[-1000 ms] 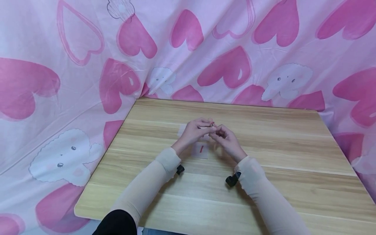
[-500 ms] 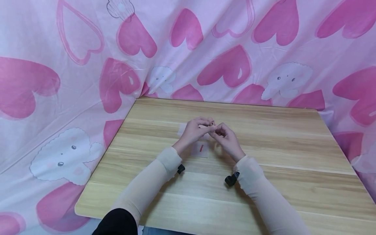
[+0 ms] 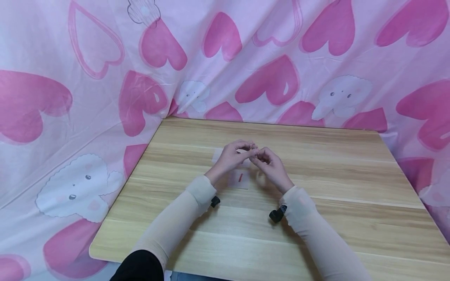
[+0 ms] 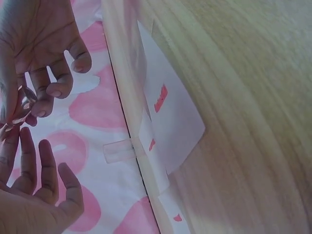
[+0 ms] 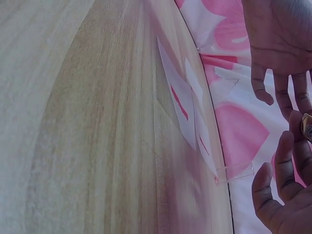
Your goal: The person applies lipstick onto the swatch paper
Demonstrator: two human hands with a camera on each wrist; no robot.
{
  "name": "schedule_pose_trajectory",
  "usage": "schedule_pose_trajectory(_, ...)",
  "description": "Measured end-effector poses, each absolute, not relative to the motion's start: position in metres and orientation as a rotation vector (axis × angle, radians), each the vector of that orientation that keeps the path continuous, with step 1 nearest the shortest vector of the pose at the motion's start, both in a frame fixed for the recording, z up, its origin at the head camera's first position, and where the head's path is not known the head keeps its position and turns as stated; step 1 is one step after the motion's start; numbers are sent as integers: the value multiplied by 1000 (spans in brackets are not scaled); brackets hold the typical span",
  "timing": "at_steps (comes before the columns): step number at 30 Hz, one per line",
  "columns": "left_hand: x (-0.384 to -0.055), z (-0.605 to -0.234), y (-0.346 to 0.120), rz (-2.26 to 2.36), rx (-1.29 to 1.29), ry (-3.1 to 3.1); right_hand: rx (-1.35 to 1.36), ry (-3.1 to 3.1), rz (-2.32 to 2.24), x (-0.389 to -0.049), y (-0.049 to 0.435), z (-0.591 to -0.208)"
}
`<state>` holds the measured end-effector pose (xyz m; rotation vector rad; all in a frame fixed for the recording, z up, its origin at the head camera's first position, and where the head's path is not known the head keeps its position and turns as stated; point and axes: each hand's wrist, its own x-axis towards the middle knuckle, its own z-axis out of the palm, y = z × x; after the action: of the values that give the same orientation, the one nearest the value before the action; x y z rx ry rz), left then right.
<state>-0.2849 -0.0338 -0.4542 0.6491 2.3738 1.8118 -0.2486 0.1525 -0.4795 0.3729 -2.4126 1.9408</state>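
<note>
Close over the far middle of the table, both hands meet fingertip to fingertip around a small shiny reddish-gold thing. My left hand pinches it between thumb and fingers from the left. From the right, the curled thumb and index finger of my right hand pinch at it too. In the left wrist view the shiny thing shows curved, glinting pieces among the fingertips. A gold rim with a dark patterned middle shows on the held thing in the right wrist view, where the frame edge cuts it off. I cannot tell its kind.
A pale sheet with a red mark lies on the wooden table below the hands. Another pale sheet lies beyond, partly behind the left hand. A small clear plastic piece stands near the sheets. A pink heart-patterned curtain surrounds the back.
Both hands stay in nearly the same place. The small thing has turned between the fingertips; its red part, visible a second ago, is less distinct now.
</note>
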Motion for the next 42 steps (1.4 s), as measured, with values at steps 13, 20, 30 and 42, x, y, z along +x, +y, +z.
schedule_pose_trajectory(13,-285,-451,-35,1895,640,2253,405,-2450,1961,-247,154,-481)
schedule_pose_trajectory(20,-287,-453,-35,1903,663,2301,400,-2445,1959,-246,154,-481)
schedule_pose_trajectory(30,-287,-455,-35,1890,679,2317,389,-2478,2014,-243,153,-473)
schedule_pose_trajectory(42,-284,-454,-35,1819,690,2303,514,-2494,1996,-247,158,-479)
